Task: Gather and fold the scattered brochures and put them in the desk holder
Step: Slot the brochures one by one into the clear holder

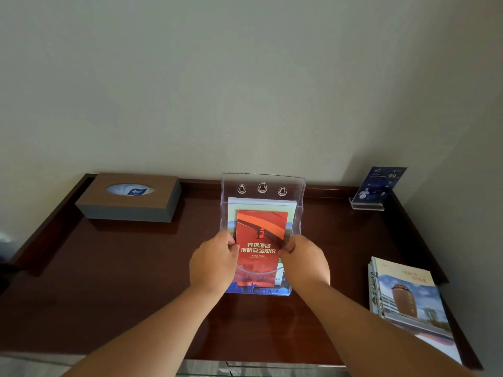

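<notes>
Head view: we see our left hand and right hand, fingers pinched on the red brochure's nine and three o'clock edges, inside the clear holder.

Brown tissue box at desk's back left, blue card stand back right.

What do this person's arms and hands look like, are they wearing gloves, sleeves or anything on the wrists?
Both forearms come up from the bottom edge and are bare as far as the view shows: no sleeves. The left hand and right hand wear no gloves. No watch, bracelet or ring shows on the wrists or the visible fingers.
</notes>
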Motion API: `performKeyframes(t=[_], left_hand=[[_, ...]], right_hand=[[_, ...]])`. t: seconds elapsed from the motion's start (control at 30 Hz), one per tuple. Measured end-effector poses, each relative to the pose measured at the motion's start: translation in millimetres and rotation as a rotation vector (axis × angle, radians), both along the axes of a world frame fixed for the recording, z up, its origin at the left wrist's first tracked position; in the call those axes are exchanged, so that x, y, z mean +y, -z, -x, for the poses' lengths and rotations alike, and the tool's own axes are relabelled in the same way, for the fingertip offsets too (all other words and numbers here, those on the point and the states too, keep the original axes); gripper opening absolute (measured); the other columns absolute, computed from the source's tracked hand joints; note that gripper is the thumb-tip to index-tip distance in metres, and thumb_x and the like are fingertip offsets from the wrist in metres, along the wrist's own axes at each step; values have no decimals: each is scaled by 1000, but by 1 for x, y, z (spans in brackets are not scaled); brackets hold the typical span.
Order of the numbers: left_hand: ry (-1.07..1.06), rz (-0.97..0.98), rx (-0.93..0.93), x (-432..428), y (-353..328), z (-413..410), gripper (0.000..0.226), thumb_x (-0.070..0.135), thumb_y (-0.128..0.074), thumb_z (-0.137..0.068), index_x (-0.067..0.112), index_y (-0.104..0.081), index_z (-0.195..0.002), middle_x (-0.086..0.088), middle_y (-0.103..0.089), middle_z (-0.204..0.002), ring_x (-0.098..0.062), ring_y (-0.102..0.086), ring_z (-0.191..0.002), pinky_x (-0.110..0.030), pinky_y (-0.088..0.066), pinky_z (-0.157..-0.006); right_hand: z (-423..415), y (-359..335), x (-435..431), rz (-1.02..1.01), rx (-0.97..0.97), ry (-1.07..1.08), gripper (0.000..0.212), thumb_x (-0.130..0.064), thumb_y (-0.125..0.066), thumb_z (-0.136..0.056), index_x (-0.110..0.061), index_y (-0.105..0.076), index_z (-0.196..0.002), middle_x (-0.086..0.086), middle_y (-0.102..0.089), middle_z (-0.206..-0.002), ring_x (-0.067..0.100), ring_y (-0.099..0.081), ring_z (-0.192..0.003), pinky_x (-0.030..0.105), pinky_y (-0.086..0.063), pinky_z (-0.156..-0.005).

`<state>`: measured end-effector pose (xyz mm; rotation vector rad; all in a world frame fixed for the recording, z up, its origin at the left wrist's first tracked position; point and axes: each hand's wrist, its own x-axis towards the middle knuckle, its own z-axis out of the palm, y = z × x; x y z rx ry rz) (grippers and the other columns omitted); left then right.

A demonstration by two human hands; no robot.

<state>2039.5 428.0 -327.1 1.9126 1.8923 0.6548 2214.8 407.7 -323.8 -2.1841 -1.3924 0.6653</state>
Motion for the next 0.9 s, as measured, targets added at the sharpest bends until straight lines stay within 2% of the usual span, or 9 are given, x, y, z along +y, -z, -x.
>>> performKeyframes(t=[0.1,0.2,0.3,0.4,0.43,0.53,0.63,0.8,0.9], left_hand=[[-3,-6,-15,-1,-1,-1,19,37,-55,-96,22,-49,-86,7,-71,-93,-12,-68,-79,-22,-48,-58],[-28,-40,-30,-3,-5,0,21,35,-56,-96,20,-48,-84,5,-71,-90,-14,-67,-77,-30,-51,-65],[-57,-107,-113,-7,-9,4,22,32,-59,-95,19,-49,-80,5,-70,-82,-12,-66,-71,-27,-49,-55],[21,-177,-179,-16,-17,-5,23,31,-62,-92,18,-50,-78,9,-67,-77,-10,-65,-70,-19,-41,-49],[58,-198,-185,-19,-20,-12,23,31,-64,-91,18,-51,-77,8,-65,-74,-10,-64,-69,-20,-40,-49],[173,-247,-212,-24,-26,-42,21,23,-68,-87,15,-55,-73,4,-60,-64,-17,-59,-63,-36,-46,-55],[304,-214,-268,-31,-25,-77,21,22,-69,-86,16,-55,-72,3,-57,-60,-18,-56,-59,-40,-45,-55],[461,-98,-211,-49,-9,-131,21,32,-66,-87,25,-52,-74,6,-56,-60,-13,-57,-60,-30,-39,-52],[509,38,-151,-62,4,-161,16,37,-62,-89,26,-55,-79,9,-58,-68,-15,-62,-73,-32,-48,-62]], right_hand=[[0,0,1,-2,-3,-8,17,-25,-56,-91,-25,-50,-75,-4,-63,-78,21,-63,-73,34,-52,-63],[-1,0,-1,-33,1,-2,19,-27,-54,-92,-26,-50,-74,-8,-60,-74,16,-60,-69,31,-50,-59],[-3,-3,-5,-71,23,7,20,-29,-53,-93,-26,-50,-74,-11,-60,-73,12,-60,-66,28,-49,-57],[-9,-9,-11,-101,23,17,14,-27,-54,-93,-26,-53,-79,-11,-61,-73,9,-59,-66,27,-48,-54],[-13,-12,-13,-105,18,24,10,-27,-55,-92,-25,-55,-82,-11,-62,-75,10,-60,-67,27,-47,-55],[-30,-17,-26,-124,0,74,7,-30,-58,-90,-27,-57,-84,-13,-60,-74,9,-57,-69,27,-41,-55],[-56,-17,-50,-118,-37,160,8,-32,-60,-90,-29,-56,-83,-11,-62,-74,10,-57,-69,27,-39,-57],[-120,-6,-104,-17,-76,328,6,-28,-57,-92,-26,-57,-86,0,-70,-87,23,-63,-86,28,-41,-68],[-161,1,-130,73,-115,413,24,-39,-46,-97,-21,-60,-90,3,-69,-88,24,-62,-77,27,-40,-62]])
